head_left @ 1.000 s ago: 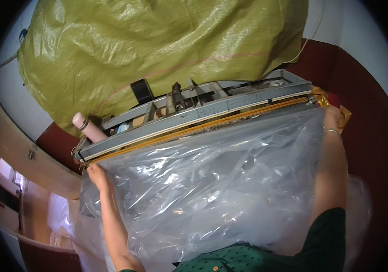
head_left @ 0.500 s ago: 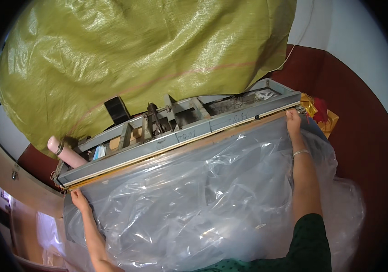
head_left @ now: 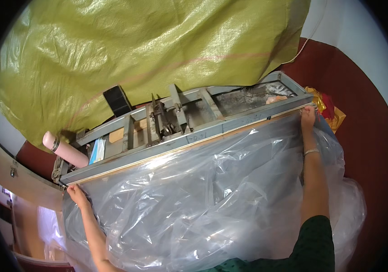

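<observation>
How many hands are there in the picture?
2. The left hand is at the left end of the grey metal frame, and the right hand is at its right end. Both hold the clear plastic sheet.

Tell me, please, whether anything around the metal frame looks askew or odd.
Possibly the pink bottle: it looks tilted at the left end of the metal frame, though the fisheye view may exaggerate that. The clear plastic sheet between the left hand and right hand lies wrinkled, not flat.

Pink flask on grey metal frame
</observation>
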The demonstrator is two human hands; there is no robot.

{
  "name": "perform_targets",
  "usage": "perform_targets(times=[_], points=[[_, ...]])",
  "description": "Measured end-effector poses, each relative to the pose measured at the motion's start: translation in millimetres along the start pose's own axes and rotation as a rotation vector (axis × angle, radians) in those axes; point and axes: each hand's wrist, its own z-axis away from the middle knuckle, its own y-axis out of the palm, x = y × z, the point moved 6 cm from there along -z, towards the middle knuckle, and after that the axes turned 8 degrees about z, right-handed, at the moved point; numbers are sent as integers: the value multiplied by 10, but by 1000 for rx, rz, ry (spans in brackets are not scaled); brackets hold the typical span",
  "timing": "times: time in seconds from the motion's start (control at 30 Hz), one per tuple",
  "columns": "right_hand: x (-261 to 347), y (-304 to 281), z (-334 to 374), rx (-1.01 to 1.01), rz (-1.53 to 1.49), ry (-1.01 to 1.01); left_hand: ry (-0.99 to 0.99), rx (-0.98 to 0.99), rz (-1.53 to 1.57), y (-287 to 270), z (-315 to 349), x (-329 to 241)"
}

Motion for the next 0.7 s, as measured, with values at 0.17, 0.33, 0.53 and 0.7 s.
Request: perform_targets(times=[0.17, 0.33, 0.53, 0.7], points=[[32, 35, 32, 19, 48, 82, -3, -50, -10, -93, 19, -42], [93, -316, -207, -184, 511, 117, -63, 199, 55, 292, 222, -343], [3279, 762, 483, 253, -110, -297, 132, 429, 162, -167, 816, -1642], [5504, 1327, 2348, 865, -529, -748, 101, 287, 342, -1007, 1043, -1990]])
